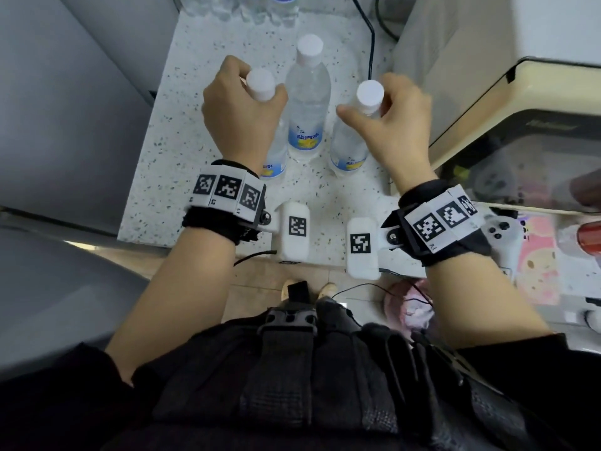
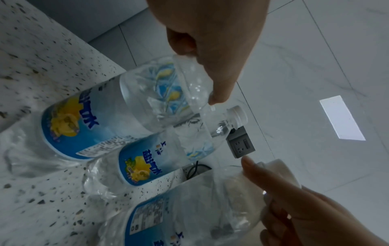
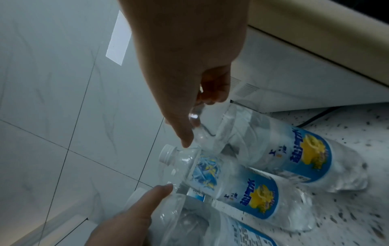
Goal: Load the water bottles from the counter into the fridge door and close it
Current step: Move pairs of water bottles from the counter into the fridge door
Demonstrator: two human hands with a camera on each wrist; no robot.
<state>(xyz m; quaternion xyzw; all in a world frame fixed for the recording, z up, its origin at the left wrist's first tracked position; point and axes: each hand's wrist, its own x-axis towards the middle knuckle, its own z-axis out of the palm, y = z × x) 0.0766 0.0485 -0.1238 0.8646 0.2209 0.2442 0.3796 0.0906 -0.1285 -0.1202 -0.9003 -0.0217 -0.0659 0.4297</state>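
Three clear water bottles with white caps and blue-yellow labels stand close together on the speckled counter (image 1: 208,131). My left hand (image 1: 244,115) grips the neck of the left bottle (image 1: 260,84), just under its cap. My right hand (image 1: 393,118) grips the neck of the right bottle (image 1: 370,92) the same way. Between them the middle bottle (image 1: 309,92) stands untouched. In the left wrist view my left hand (image 2: 210,50) holds the labelled bottle (image 2: 84,124); in the right wrist view my right hand (image 3: 189,74) holds its bottle (image 3: 294,149). Both bases seem to rest on the counter.
More bottles (image 1: 253,8) stand at the counter's far edge. The grey fridge body (image 1: 65,109) flanks the counter on the left. A cream appliance (image 1: 520,92) crowds the right side, with a black cable (image 1: 370,43) beside it. A white game controller (image 1: 500,229) lies near my right wrist.
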